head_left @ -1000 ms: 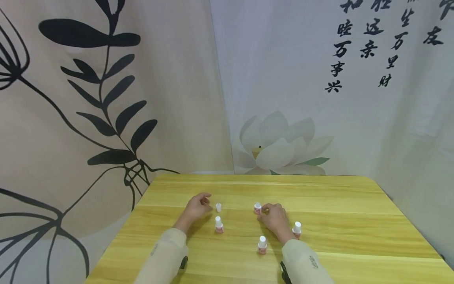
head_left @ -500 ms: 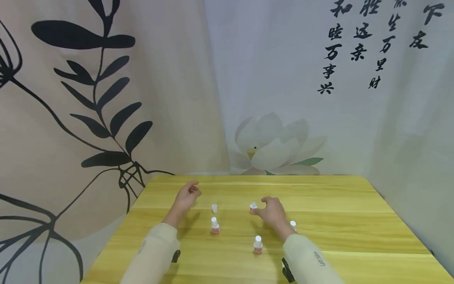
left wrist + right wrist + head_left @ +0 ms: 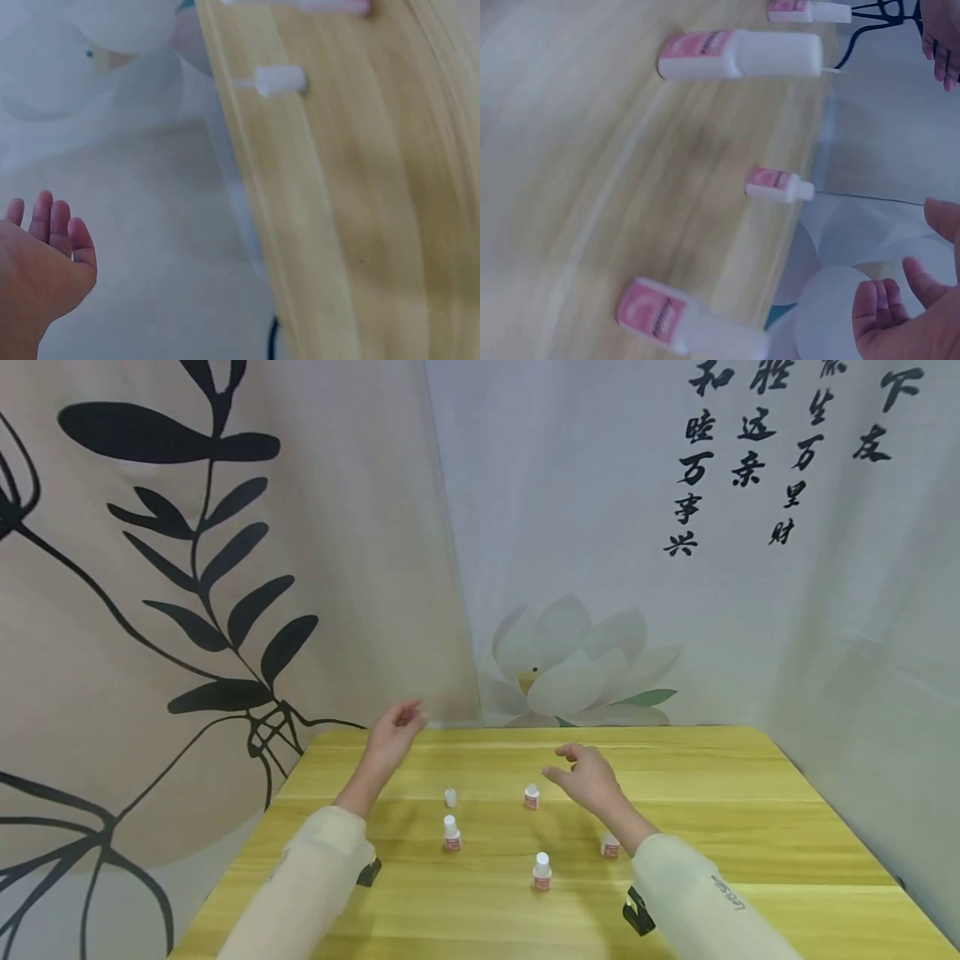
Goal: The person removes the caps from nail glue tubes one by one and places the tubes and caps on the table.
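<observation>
My left hand is raised over the far left table edge, holding nothing, its fingers loosely bent. Past the far bottles, my right hand also hovers with nothing in it, thumb and fingers apart. Just left of the right hand stands a small white bottle with a pink label; its top is short and narrow, seemingly uncapped. A loose white cap stands on the table nearer the left hand; a thin tip sticks out of the cap in the left wrist view.
Three capped bottles stand upright on the wooden table: one on the left, one in front, and one on the right, partly hidden by the right forearm. A printed curtain hangs behind the table.
Both hands have lifted and moved up and away from the table. The right hand has come off the uncapped bottle, and the left hand has drawn away from the loose cap.
</observation>
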The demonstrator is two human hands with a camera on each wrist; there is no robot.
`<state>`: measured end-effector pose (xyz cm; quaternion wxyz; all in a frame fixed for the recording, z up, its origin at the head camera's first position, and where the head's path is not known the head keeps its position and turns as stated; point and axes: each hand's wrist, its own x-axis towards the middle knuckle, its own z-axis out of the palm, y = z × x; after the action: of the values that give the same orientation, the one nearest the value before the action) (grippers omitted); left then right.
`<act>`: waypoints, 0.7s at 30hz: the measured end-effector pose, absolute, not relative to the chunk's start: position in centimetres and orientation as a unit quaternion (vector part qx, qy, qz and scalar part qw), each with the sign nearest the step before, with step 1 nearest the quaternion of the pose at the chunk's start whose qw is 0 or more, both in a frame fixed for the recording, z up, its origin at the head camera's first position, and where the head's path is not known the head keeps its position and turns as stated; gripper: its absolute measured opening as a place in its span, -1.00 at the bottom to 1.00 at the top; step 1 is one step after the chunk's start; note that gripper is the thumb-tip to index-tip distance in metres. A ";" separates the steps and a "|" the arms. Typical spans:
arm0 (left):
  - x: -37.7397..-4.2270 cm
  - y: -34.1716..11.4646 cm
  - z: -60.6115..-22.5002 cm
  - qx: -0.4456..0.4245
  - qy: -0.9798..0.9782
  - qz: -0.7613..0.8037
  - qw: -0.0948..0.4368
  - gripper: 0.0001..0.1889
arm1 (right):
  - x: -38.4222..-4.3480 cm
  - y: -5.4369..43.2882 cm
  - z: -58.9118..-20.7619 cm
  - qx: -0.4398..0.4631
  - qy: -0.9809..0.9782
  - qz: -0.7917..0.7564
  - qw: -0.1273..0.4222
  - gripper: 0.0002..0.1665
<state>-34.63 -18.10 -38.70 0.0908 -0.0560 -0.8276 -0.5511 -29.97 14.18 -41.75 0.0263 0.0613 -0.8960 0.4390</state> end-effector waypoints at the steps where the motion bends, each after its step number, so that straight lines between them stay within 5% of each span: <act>1: -34.5 -17.7 -38.4 -0.061 -0.826 -0.554 0.087 -0.46 | -29.9 14.5 -41.4 0.063 -0.896 0.439 0.029 -0.41; 21: -31.1 -7.3 -36.3 -0.158 -0.796 -0.582 0.059 -0.62 | -28.6 20.3 -40.5 0.065 -0.897 0.436 0.040 -0.41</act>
<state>-31.10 -7.26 -36.26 0.0591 -0.1583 -0.7956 -0.5818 -28.59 20.35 -40.51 0.0398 0.0651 -0.8967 0.4360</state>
